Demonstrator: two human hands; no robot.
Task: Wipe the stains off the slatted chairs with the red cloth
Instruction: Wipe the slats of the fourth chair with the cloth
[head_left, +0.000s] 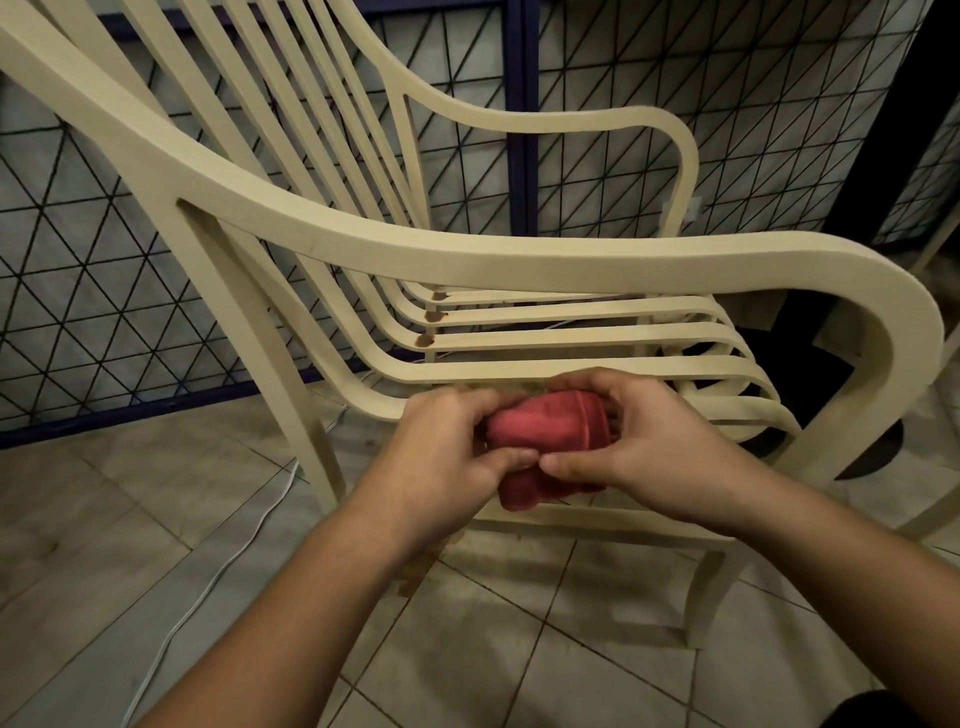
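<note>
We look down on a cream slatted chair (363, 244) that fills most of the frame, seen from its side. One broad armrest sweeps from the upper left across the middle and curls down at the right edge. The back slats rise toward the top left, and the seat slats run across the centre.

Behind the chair stands a dark metal grille (78, 291) of crossed wires, covering the upper half of the view. Pale floor tiles (493, 623) spread across the lower half, and a thin white cable (208, 588) trails over them at the lower left.

Two bare forearms reach up from the bottom edge. The left hand (441, 452) and the right hand (660, 441) meet just below the centre, both clasped around the red cloth (545, 421). It is bunched into a wad between them, with fingers curled over its far side and the thumbs almost touching on the near side. The cloth sits at the nearest seat slats — whether it presses on the wood we cannot tell, since the hands hide the contact.

Three small brown stains (425, 340) mark the farther seat slats — one on each, in a short row above the left hand.
</note>
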